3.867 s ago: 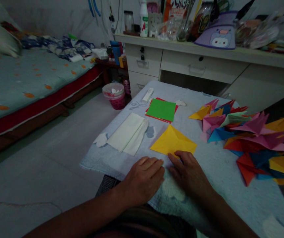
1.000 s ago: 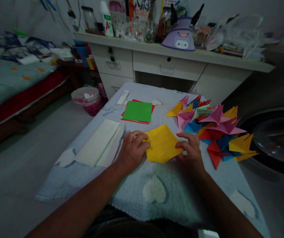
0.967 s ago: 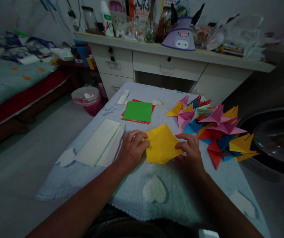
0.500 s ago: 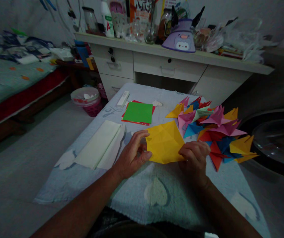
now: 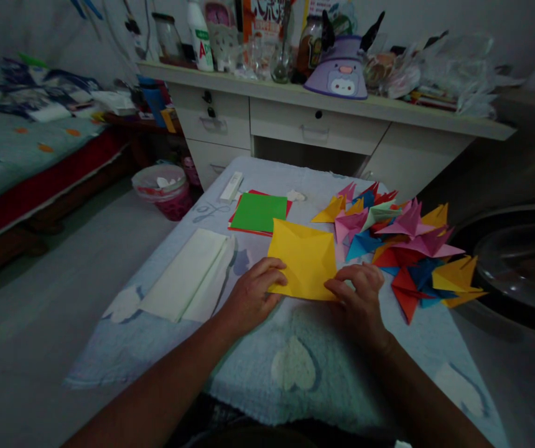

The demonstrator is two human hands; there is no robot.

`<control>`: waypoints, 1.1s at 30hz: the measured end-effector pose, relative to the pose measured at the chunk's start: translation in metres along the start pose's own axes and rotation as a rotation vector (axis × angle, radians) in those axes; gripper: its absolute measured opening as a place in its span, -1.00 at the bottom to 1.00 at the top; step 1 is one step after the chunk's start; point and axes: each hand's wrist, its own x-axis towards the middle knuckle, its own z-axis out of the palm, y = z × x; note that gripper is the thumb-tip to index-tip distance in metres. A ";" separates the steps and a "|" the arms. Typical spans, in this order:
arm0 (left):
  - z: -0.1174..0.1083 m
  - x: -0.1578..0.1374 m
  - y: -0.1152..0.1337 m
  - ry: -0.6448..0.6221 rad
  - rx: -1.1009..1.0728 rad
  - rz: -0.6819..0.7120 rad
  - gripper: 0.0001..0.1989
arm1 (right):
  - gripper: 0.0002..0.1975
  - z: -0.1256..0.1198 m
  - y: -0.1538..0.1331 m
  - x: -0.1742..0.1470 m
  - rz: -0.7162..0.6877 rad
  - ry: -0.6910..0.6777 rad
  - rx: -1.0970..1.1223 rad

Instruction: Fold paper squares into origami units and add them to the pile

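Note:
A creased yellow square of origami paper (image 5: pixel 303 261) is held up above the cloth-covered table (image 5: pixel 249 398). My left hand (image 5: pixel 257 292) grips its lower left edge, fingers on the front and thumb behind. At the lower right corner, my right hand (image 5: pixel 361 295) pinches the paper between thumb and fingers. Just behind it lies a stack of coloured paper squares (image 5: pixel 260 211), green on top. To the right sits a pile of folded paper cranes (image 5: pixel 407 236) in pink, red, blue and yellow.
Folded white paper (image 5: pixel 186 270) lies on the table's left side. A small white box (image 5: pixel 231 186) rests near the back edge. Beyond stands a white desk (image 5: pixel 211 99) crowded with jars and bags. A lined bin (image 5: pixel 165 186) is on the floor, and a round-doored machine (image 5: pixel 524 261) at right.
The yellow paper has turned, its edges now more square to me, and moved slightly left, overlapping the stack's corner. Both hands have shifted to grip its lower corners.

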 end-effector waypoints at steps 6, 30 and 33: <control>-0.008 0.003 0.003 -0.024 -0.092 0.003 -0.81 | -0.64 0.002 0.001 -0.001 -0.026 -0.104 0.071; -0.006 0.000 -0.007 -0.174 0.281 -0.088 -0.88 | -0.93 0.007 0.015 -0.001 0.147 -0.373 0.247; -0.006 0.000 -0.009 -0.175 0.281 -0.086 -0.87 | -0.94 0.007 0.018 -0.004 0.173 -0.379 0.262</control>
